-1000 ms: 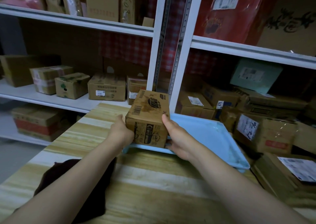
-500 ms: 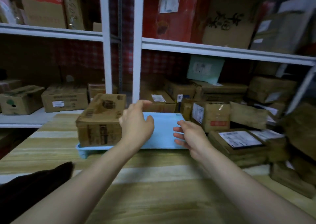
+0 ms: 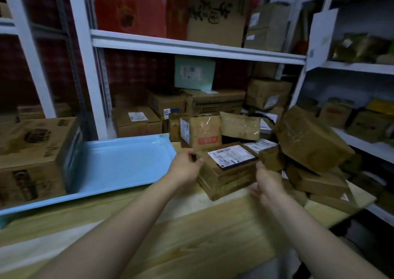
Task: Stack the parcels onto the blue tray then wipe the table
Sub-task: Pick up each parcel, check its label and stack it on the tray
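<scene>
The blue tray point(image 3: 125, 163) lies on the wooden table point(image 3: 191, 236) at the left, with one brown printed box point(image 3: 36, 157) standing at its left end. Right of the tray sits a flat brown parcel point(image 3: 226, 172) with a white label on top. My left hand point(image 3: 185, 165) touches that parcel's left edge with curled fingers. At its right front corner is my right hand point(image 3: 266, 185), fingers loosely bent against the side. Whether either hand has a firm hold is unclear.
Several more parcels point(image 3: 309, 142) are heaped on the table's right end, some leaning. A taped parcel point(image 3: 202, 134) stands just behind the flat one. White shelving point(image 3: 191, 46) full of boxes runs behind and to the right. The table's right edge point(image 3: 349, 212) is near.
Both hands have left the box on the tray and moved right to the flat labelled parcel. The view has swung right, and the dark cloth at the lower left is out of sight.
</scene>
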{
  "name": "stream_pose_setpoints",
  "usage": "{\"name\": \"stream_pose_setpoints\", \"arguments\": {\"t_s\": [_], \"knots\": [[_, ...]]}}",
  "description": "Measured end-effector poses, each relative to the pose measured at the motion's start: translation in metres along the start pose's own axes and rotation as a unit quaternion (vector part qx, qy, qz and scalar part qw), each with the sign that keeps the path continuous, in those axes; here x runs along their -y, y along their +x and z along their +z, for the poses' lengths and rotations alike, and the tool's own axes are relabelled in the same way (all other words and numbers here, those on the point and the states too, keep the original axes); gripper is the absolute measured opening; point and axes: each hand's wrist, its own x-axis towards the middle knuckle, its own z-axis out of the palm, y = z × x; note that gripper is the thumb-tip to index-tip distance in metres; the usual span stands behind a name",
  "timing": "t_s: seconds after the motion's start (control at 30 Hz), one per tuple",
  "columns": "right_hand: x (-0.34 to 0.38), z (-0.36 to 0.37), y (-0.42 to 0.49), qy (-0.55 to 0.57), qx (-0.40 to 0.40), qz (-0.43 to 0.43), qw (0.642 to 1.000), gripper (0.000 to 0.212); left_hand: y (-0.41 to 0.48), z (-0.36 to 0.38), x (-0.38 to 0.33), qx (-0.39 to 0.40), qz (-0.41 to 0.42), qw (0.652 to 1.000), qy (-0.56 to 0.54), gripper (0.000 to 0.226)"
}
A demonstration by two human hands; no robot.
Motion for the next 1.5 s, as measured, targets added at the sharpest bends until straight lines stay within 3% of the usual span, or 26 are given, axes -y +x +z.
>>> {"name": "stream_pose_setpoints", "arguments": {"t_s": [0.3,0.67,0.87,1.1,1.5], "knots": [[0.001,0.003,0.028,-0.026,0.045,0.009,0.999,0.057,0.041,0.026,0.016,0.016,-0.072,0.993,-0.09,0.044],[-0.018,-0.008,0.029,0.091,0.001,-0.064,0.994,0.026,-0.003,0.0,-0.017,-0.098,0.046,0.986,-0.124,0.048],[-0.009,-0.009,0.019,0.112,-0.005,-0.093,0.989,0.039,-0.005,-0.019,-0.025,-0.108,-0.003,0.964,-0.244,0.025],[0.004,-0.011,0.005,0.138,0.115,-0.104,0.978,0.029,-0.008,-0.034,-0.026,-0.078,-0.027,0.955,-0.287,0.015],[0.012,-0.01,-0.002,0.228,0.286,-0.074,0.928,0.029,-0.008,-0.051,-0.025,-0.041,-0.045,0.956,-0.288,0.03]]}}
